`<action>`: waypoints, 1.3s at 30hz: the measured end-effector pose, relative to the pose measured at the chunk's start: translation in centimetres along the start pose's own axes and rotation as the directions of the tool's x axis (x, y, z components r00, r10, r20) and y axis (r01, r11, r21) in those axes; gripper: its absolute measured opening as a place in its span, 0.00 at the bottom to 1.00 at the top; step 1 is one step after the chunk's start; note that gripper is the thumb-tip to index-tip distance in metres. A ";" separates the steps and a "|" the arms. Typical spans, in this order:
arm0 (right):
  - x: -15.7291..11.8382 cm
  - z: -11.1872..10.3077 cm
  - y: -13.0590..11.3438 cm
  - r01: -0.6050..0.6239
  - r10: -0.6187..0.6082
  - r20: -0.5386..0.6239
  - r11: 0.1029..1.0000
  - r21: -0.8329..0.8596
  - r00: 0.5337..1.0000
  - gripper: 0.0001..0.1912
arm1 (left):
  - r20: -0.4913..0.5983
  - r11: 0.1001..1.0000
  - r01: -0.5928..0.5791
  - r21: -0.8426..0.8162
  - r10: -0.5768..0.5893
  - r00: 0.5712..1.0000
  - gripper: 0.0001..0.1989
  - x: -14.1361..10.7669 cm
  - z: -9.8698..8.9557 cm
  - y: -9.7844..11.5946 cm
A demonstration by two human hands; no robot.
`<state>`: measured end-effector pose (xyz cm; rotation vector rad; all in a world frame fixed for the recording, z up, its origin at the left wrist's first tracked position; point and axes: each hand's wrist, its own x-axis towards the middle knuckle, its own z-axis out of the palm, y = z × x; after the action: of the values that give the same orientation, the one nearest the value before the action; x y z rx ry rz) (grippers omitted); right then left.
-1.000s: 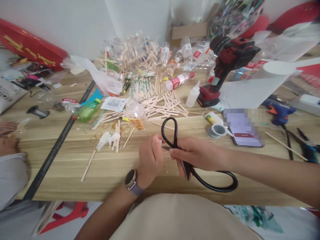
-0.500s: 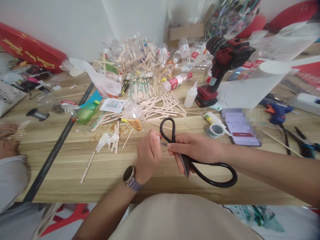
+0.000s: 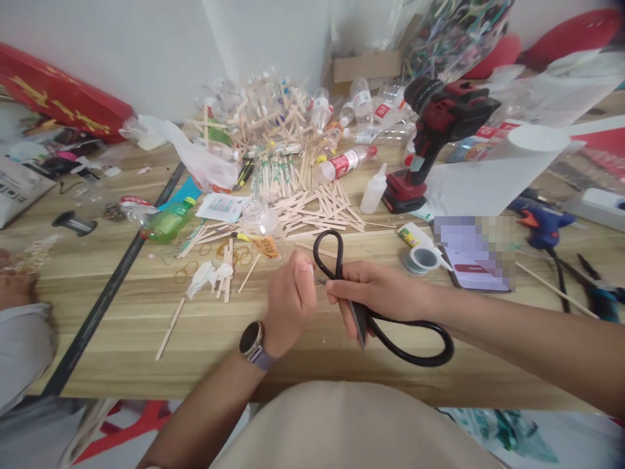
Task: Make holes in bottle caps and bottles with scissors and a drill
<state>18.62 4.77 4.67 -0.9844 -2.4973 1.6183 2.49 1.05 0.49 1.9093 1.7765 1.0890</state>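
- Item: black-handled scissors (image 3: 359, 319), held above the near part of the wooden tabletop (image 3: 209, 355), in front of the person's torso.
- Right hand (image 3: 375, 290): closed around the middle of the scissors, thumb on top, not threaded through the loops as far as is visible.
- Left hand (image 3: 293, 286): fingers curled in, thumb pressed against them, just beside a small grey blade tip (image 3: 320, 282). Whether anything small is pinched there cannot be told.
- Condition: handles spread apart; the upper loop (image 3: 316, 247) stands toward the far side, the lower loop (image 3: 415, 360) toward the near side. The larger exposed blade (image 3: 360, 333) points down toward the person.
- Handling, as judged: moderate weight, stiff metal blades, smooth and possibly slippery handle coating, not fragile. The loose pivot could let the handles swing.
- Recommended hold: by the loops or close to the pivot, fingers clear of both edges.
- Change against the frame half a second earlier: slight. The lower loop's end lies a little further left; both hands keep practically the same pose, and the power drill (image 3: 442, 120) and smartphone (image 3: 476, 260) show no real displacement.
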 end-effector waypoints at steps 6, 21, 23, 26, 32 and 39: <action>0.1 -0.5 0.4 -0.022 -0.091 -0.147 0.776 -0.631 0.985 0.13 | 0.281 0.996 0.033 -0.078 -0.010 0.960 0.09 1.2 -0.4 -1.4; 0.8 0.7 1.2 0.014 -0.063 -0.196 0.971 -0.238 0.979 0.13 | 0.067 1.000 0.021 0.003 -0.021 0.998 0.16 0.5 -0.1 -1.0; 0.8 0.5 1.7 -0.018 -0.115 -0.268 0.894 -0.447 0.957 0.11 | 0.166 1.000 0.017 -0.021 -0.013 0.986 0.14 0.8 -0.2 -1.4; 0.8 0.3 2.3 0.000 -0.124 -0.241 0.889 -0.458 0.962 0.11 | 0.305 0.998 -0.028 -0.061 0.046 0.951 0.10 1.2 -0.4 -1.9; 0.9 1.3 2.1 0.023 -0.023 -0.113 1.000 -0.007 0.993 0.16 | 0.072 0.998 -0.049 -0.035 0.051 0.996 0.13 0.6 0.2 -1.6; 0.7 1.1 1.6 -0.033 0.013 0.036 0.751 0.659 0.999 0.19 | -0.068 0.980 -0.116 -0.160 0.106 0.992 0.18 0.1 0.0 -1.1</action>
<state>18.50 4.70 2.58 -0.8735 -1.6581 2.2766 1.69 1.33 -0.28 1.9135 1.5718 1.3002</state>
